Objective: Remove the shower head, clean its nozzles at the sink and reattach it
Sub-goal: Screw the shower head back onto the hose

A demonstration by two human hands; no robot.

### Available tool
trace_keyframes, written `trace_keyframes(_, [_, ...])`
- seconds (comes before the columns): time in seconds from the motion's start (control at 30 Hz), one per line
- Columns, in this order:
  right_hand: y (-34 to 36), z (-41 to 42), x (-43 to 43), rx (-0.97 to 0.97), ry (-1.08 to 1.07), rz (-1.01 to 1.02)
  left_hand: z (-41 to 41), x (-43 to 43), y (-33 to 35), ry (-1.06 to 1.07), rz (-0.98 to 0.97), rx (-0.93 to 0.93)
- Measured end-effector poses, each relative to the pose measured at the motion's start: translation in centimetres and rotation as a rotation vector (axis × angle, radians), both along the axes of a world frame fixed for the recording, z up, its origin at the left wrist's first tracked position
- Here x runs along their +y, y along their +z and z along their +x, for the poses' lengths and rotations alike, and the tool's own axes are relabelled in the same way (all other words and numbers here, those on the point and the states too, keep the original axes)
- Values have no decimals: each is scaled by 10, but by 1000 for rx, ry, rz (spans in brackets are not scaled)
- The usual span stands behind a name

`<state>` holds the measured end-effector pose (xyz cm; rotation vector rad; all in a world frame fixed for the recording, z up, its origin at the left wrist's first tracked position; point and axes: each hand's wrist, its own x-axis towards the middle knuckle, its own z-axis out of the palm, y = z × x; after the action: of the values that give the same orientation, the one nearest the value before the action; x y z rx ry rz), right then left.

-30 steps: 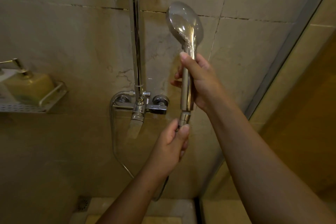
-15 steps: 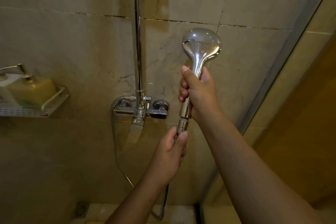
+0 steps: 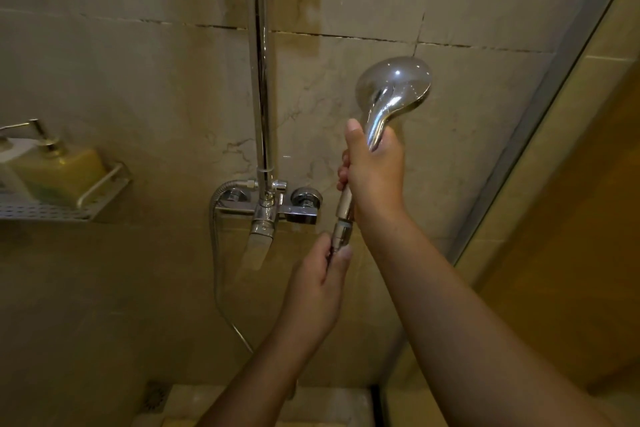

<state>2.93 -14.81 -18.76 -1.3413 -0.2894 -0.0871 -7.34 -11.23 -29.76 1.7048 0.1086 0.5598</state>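
freeing the shower head (image 3: 393, 87)
right hand (image 3: 375, 177) wraps its slick, rigid chrome handle; left hand (image 3: 318, 291) below pinches the hose nut (image 3: 341, 236).

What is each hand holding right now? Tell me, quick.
Left hand: pinches the hose nut just below the handle.
Right hand: grips the shower head by its handle.

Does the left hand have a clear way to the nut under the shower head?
Seemingly yes: the left hand pinches the nut, while the right hand grips the shower head higher up its handle, leaving the nut uncovered.
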Motion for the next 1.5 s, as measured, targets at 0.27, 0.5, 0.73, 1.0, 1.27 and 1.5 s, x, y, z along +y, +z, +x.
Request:
trace_keyframes(0.27, [1, -1, -14, 231, 400, 281, -12, 5, 4, -268, -220, 24])
trace_keyframes(0.5, [-4, -6, -15, 183, 524, 349, -16, 6, 3, -295, -339, 68])
trace_keyframes(0.73, [-6, -5, -7, 70, 499, 186, -16, -2, 5, -278, -376, 80])
trace_keyframes(1.0, [-19, -6, 14, 0, 22, -88, -6, 3, -4, -9, -100, 40])
trace_keyframes(1.27, [-10, 4, -5, 111, 426, 165, -18, 9, 4, -247, -294, 39])
trace_keyframes(1.5, [-10, 3, -7, 217, 608, 271, -18, 5, 0, -207, -259, 23])
